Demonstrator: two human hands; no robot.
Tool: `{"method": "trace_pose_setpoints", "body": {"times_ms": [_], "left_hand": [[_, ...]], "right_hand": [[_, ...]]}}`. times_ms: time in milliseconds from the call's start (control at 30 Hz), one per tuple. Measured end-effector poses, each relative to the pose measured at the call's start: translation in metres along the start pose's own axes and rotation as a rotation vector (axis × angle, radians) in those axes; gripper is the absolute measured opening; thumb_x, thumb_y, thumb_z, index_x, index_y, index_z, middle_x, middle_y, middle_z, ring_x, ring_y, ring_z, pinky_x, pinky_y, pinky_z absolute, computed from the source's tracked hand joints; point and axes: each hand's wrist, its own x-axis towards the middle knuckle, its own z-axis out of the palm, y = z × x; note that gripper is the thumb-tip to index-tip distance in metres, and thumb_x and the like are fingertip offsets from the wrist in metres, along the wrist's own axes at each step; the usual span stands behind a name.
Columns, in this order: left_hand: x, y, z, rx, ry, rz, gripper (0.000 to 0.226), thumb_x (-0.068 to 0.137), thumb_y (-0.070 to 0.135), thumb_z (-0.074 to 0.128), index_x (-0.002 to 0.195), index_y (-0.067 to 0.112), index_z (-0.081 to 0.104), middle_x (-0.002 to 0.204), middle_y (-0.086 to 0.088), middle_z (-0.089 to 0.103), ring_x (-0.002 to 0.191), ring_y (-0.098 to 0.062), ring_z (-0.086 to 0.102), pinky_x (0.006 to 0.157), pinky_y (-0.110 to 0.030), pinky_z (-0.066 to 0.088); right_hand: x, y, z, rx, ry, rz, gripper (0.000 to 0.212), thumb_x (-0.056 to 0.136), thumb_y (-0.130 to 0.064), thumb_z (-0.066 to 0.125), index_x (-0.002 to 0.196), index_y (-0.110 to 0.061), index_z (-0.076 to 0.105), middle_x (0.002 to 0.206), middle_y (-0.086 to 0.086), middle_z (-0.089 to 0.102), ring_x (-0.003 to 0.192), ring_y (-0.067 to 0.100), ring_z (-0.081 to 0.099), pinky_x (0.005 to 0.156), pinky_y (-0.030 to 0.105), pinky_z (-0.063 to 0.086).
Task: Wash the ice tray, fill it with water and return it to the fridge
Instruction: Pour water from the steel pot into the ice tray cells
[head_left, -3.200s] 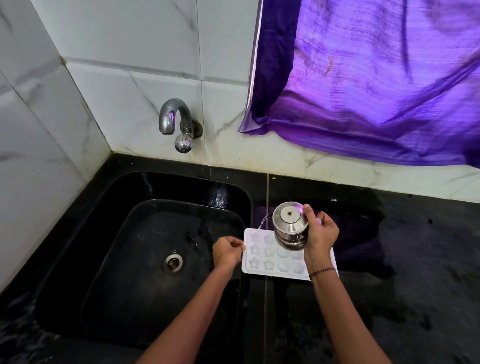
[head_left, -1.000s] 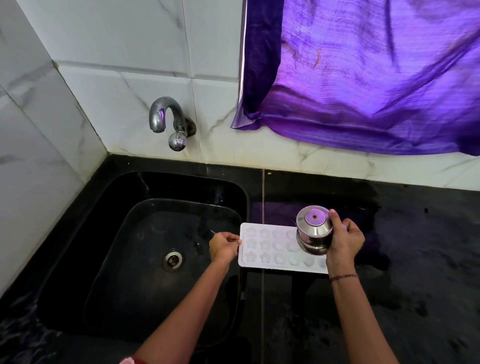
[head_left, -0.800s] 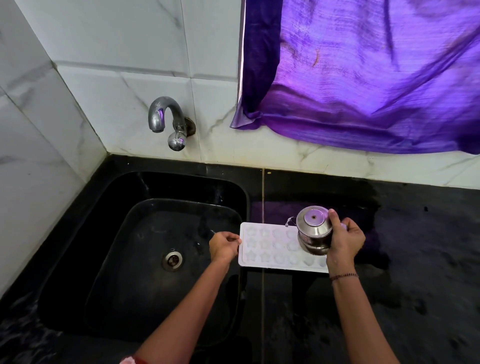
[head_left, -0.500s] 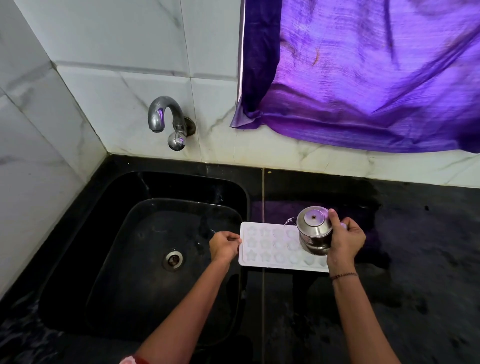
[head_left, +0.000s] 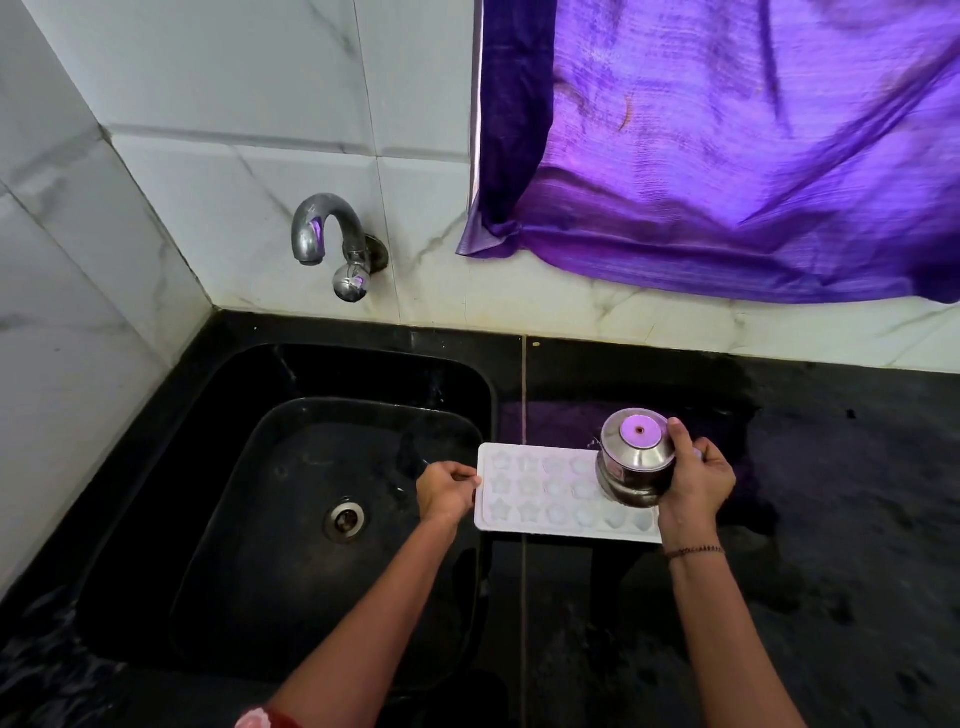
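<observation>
Left grip: the left hand (head_left: 444, 493) pinches the left short edge of the ice tray (head_left: 530, 488), fingers curled on its rim.
Right grip: the right hand (head_left: 698, 483) is clamped round the side of a steel pot (head_left: 631, 457); a bead bracelet (head_left: 693, 551) sits on that wrist.
Tray position: roughly level at the sink's right rim, most of it over the black counter (head_left: 805, 597). Whether it rests there or is held just clear cannot be told.
Step in hand: judged to be the filling; the return to the fridge is not yet done.
Recommended practice: hold the tray level with the left pinch, pour a thin stream, work the pot along the rows, and stop short of each cell's brim so the tray carries without slopping.
Tray contents: star and rounded cells, pale and glossy; the water level cannot be confirmed.
Pot contents: the pot is tipped over the tray's right end with its base toward the camera and its mouth hidden, so the contents are not visible.
Sink (head_left: 311, 358): black basin with a wet sheen and a drain (head_left: 344, 519) in its floor.
Tap (head_left: 324, 234): on the tiled wall above the sink; no stream is visible.
Curtain (head_left: 727, 156): purple, hanging behind the counter.
</observation>
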Motion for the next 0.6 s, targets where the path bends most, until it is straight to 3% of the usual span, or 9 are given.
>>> {"method": "trace_pose_setpoints", "body": {"times_ms": [400, 600], "left_hand": [[-0.002, -0.002, 0.003, 0.000, 0.038, 0.001, 0.020, 0.081, 0.005, 0.069, 0.068, 0.020, 0.064, 0.086, -0.007, 0.071, 0.081, -0.023, 0.069, 0.079, -0.042, 0.058], [-0.004, 0.000, 0.004, 0.016, 0.058, 0.011, 0.021, 0.081, 0.004, 0.069, 0.067, 0.020, 0.064, 0.087, -0.007, 0.071, 0.082, -0.023, 0.069, 0.079, -0.042, 0.058]], "right_hand": [[0.012, -0.007, -0.015, -0.086, 0.005, -0.048, 0.047, 0.079, -0.015, 0.073, 0.051, -0.017, 0.035, 0.042, -0.012, 0.040, 0.052, 0.008, 0.035, 0.055, 0.023, 0.038], [0.014, -0.007, -0.019, -0.145, -0.025, -0.110, 0.050, 0.080, -0.016, 0.073, 0.052, -0.016, 0.032, 0.036, -0.012, 0.034, 0.043, 0.003, 0.028, 0.052, 0.019, 0.033]]}}
